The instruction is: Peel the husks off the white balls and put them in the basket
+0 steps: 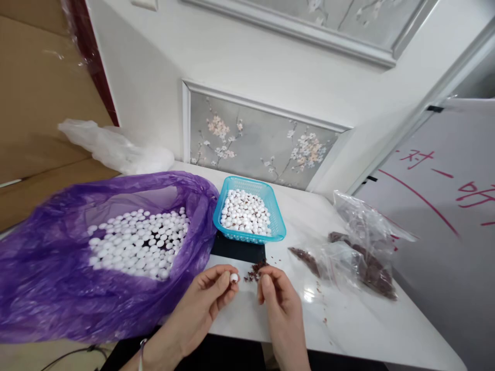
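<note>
My left hand [207, 296] pinches a small white oval bead [234, 277] between thumb and fingertips. A dark reddish spot shows at the bead's lower edge. To its right, my right hand [280, 306] has thumb and forefinger pressed together; whatever is between them is too small to make out. Just beyond that hand lies a little heap of dark red-brown bits [253, 272] on the white table [240, 314]. Behind it, many similar white beads fill part of a turquoise plastic basket [279, 226]. More white beads lie inside an open purple plastic bag [42, 268] on the left.
Clear bags with brown bits [373, 278] lie on the right side of the table. A black flat object [237, 250] sits by the basket. Cardboard [34, 93] and a whitish plastic bag [124, 152] stand back left; a whiteboard [436, 221] leans at right.
</note>
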`<state>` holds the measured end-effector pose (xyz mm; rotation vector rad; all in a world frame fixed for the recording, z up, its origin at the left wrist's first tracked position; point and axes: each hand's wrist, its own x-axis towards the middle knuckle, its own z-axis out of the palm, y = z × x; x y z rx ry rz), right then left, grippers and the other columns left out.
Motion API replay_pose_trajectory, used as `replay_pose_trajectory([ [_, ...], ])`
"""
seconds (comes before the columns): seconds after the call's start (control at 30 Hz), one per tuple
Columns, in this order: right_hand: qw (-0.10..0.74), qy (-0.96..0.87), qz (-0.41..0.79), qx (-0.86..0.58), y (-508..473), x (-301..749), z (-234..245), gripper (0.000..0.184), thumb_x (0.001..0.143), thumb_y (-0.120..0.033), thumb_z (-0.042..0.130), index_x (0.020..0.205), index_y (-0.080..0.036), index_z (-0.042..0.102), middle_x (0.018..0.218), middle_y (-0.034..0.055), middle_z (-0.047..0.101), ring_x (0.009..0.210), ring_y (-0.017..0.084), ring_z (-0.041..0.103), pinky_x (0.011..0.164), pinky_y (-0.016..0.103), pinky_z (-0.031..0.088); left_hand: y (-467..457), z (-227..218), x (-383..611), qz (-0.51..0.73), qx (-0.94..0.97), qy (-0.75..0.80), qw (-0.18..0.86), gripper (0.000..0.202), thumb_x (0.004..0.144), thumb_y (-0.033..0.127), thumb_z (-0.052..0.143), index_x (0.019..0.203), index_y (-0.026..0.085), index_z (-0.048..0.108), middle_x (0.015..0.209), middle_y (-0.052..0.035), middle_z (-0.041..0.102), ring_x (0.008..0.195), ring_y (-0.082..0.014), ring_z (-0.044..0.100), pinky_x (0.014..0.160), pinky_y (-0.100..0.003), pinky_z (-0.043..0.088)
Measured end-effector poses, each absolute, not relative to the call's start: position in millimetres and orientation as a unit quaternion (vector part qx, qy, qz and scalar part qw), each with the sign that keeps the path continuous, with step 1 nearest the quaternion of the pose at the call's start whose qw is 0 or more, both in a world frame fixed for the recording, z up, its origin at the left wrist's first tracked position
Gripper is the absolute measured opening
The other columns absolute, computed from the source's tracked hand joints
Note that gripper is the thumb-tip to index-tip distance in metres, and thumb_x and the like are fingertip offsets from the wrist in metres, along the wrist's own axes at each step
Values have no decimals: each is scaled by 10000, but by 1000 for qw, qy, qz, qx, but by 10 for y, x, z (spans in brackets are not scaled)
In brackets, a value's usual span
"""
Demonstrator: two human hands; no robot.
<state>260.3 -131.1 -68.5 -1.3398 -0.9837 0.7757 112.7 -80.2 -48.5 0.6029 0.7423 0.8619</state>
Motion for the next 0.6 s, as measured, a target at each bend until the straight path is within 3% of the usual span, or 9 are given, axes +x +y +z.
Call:
replay_pose_trajectory([
  [0.17,572,-438,309,-621,-1381,2660,-799,261,890,-432,498,927,-196,603,610,-39,448,557,127,432,541,231,395,-818,-489,1141,420,333,332,777,182,654,181,798,819,175,722,771,9,643,710,-74,555,696,-147,452],
  [0.43,607,-412,292,-614,-1424,2598,-813,269,783,-463,621,846,-203,648,582,-22,491,538,146,445,537,253,414,-841,-340,1280,461,408,328,716,109,700,248,746,752,156,719,642,-12,650,627,-121,570,645,-232,453],
  [0.5,604,-407,307,-612,-1430,2610,-817,295,778,-489,613,843,-202,641,580,-22,485,541,150,446,527,257,403,-741,-169,1414,492,452,324,670,148,729,266,710,832,161,723,743,-42,693,719,-173,624,728,-297,485],
  [0.6,595,-414,317,-611,-1439,2625,-838,315,767,-513,611,823,-204,638,564,-29,465,533,149,434,510,255,380,-516,120,1607,512,532,317,596,349,744,232,667,1088,167,676,1109,-113,687,1042,-276,608,922,-398,446],
])
